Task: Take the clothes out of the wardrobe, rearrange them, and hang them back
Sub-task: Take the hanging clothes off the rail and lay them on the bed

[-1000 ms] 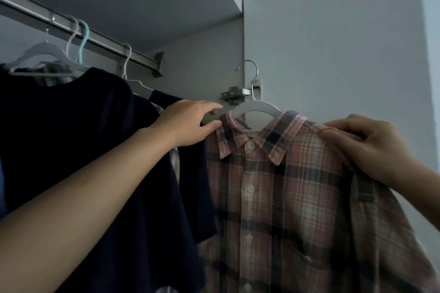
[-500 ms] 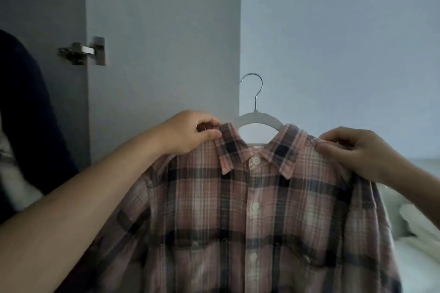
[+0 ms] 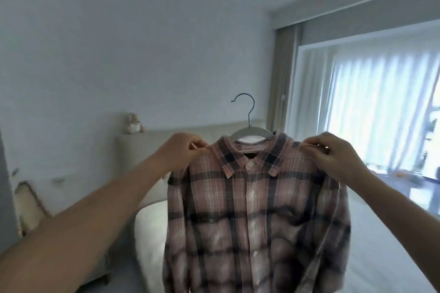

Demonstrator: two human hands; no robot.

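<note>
While both arms reach forward, the plaid shirt point(image 3: 257, 209) hangs in the air between them on a white hanger point(image 3: 252, 131), held up in front of the bed point(image 3: 152, 240). The left hand point(image 3: 181, 152) pinches the shirt's shoulder on the left of the view, fingers curled tight on the fabric just beside the collar. The right hand point(image 3: 333, 157) pinches the other shoulder in the same way, thumb and fingers closed on the cloth. The shirt faces the camera with its buttoned front showing, the collar folded down and the sleeves dropping at each side. The hanger's metal hook point(image 3: 245, 107) stands free above the collar, touching nothing.

Behind the shirt runs a padded beige headboard point(image 3: 166, 140) against a pale wall point(image 3: 142, 43). A small stuffed toy point(image 3: 133, 123) sits on top of the headboard, well to the left of the hanger. On the right, bright light comes through sheer white curtains point(image 3: 371, 107) at a large window. At the far left edge stands a low piece of furniture point(image 3: 28, 204), too blurred to make out.
</note>
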